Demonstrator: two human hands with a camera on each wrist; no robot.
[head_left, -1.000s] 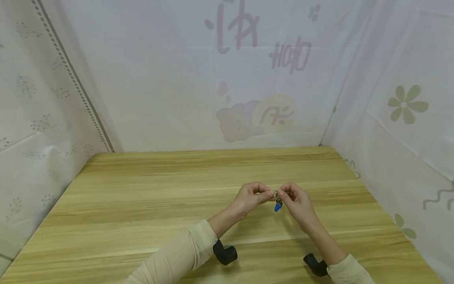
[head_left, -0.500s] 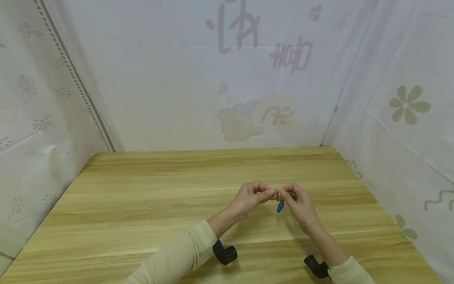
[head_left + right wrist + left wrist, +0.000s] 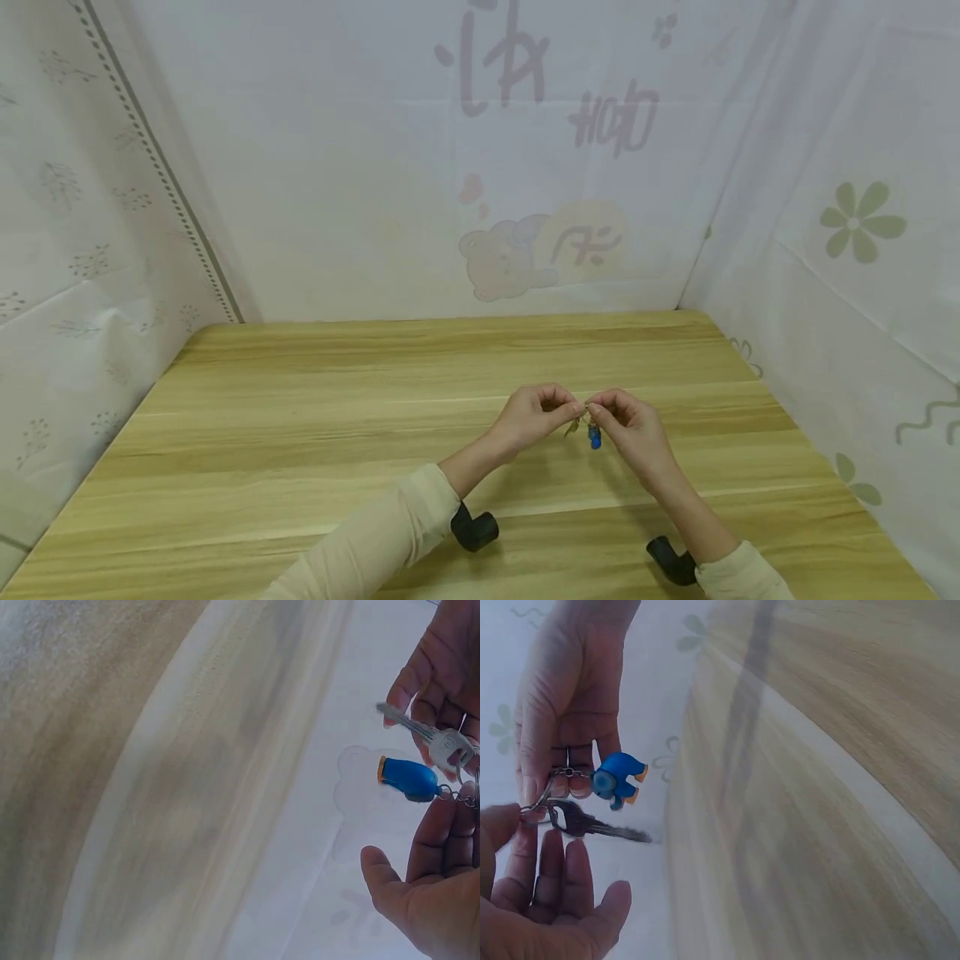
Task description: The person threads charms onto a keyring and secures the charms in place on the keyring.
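Over the table, my left hand [image 3: 531, 419] and right hand [image 3: 633, 429] meet, thumbs and fingertips pinching opposite sides of a metal key ring [image 3: 541, 796]. A metal key [image 3: 581, 822] hangs from the ring, nearer my left fingers. Beside it, on a short chain, dangles a small blue animal-shaped charm [image 3: 617, 778] with orange feet. In the right wrist view, the key [image 3: 427, 735] lies above the charm [image 3: 409, 780]. Part of the ring is hidden behind the fingertips.
The wood-grain table [image 3: 315, 425] spreads beneath both hands. Black curved pieces [image 3: 476, 531] jut out near each wrist. Printed white cloth [image 3: 337, 167] stands behind the table and at both sides.
The hands keep nearly the same place. The key now hangs lower and apart from the charm, on the left, and the charm has swung slightly right.
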